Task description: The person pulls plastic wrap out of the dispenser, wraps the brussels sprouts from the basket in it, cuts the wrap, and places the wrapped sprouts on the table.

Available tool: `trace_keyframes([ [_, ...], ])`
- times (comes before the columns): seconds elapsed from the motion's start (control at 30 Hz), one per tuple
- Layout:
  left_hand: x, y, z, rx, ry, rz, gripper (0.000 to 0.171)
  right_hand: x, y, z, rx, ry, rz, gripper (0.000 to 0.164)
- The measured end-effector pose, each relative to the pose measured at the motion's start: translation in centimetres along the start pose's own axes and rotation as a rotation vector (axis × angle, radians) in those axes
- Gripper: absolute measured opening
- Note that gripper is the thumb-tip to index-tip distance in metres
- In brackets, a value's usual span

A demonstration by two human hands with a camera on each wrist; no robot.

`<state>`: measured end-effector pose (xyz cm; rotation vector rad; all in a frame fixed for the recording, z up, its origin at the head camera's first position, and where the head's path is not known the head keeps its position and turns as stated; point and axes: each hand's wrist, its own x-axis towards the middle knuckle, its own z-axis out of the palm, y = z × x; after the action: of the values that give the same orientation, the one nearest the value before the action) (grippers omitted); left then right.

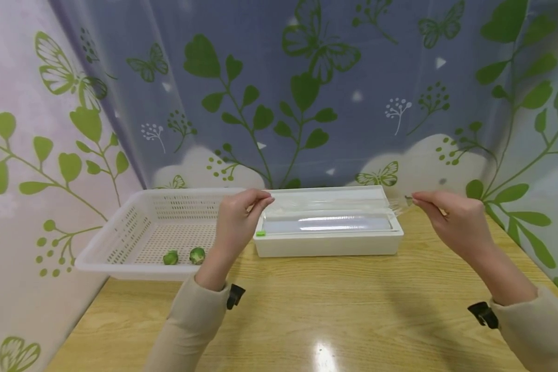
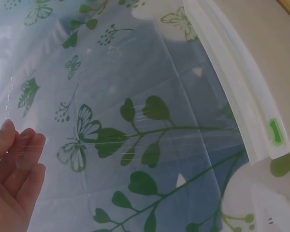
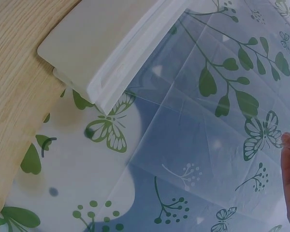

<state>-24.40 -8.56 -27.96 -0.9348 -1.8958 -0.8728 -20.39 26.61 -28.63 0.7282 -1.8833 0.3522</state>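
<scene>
Clear plastic wrap (image 1: 325,205) stretches up from a long white dispenser box (image 1: 327,246) on the table. My left hand (image 1: 236,219) pinches one corner of the wrap between thumb and forefinger, above the box's left end. Beyond the right end, my right hand (image 1: 460,222) pinches the other corner the same way. Inside the box lies a shiny roll (image 1: 327,223), its lid raised behind it. A small green slider (image 2: 276,131) sits at the box's left end. In the left wrist view the sheet spans from the fingers (image 2: 31,147) to the box edge.
A white perforated basket (image 1: 93,261) stands left of the box, partly behind my left forearm. Two Brussels sprouts (image 1: 197,256) lie in it. The wooden table (image 1: 297,310) runs up to a patterned cloth backdrop (image 1: 376,77) behind and at both sides.
</scene>
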Motion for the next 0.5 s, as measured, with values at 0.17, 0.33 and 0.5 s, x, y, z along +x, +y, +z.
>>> trace_keyframes([
  [0.17,-0.19,0.25,-0.36,-0.007,-0.003,0.016,0.004,-0.15,-0.16,-0.05,0.014,-0.001,-0.006,0.052],
  [0.33,-0.63,0.26,-0.42,-0.023,-0.009,0.030,0.005,-0.31,-0.29,-0.31,-0.004,-0.012,-0.033,0.053],
  [0.5,-0.85,0.28,-0.37,-0.046,-0.025,0.017,0.007,-0.55,-0.41,-0.57,0.009,-0.014,-0.043,0.052],
])
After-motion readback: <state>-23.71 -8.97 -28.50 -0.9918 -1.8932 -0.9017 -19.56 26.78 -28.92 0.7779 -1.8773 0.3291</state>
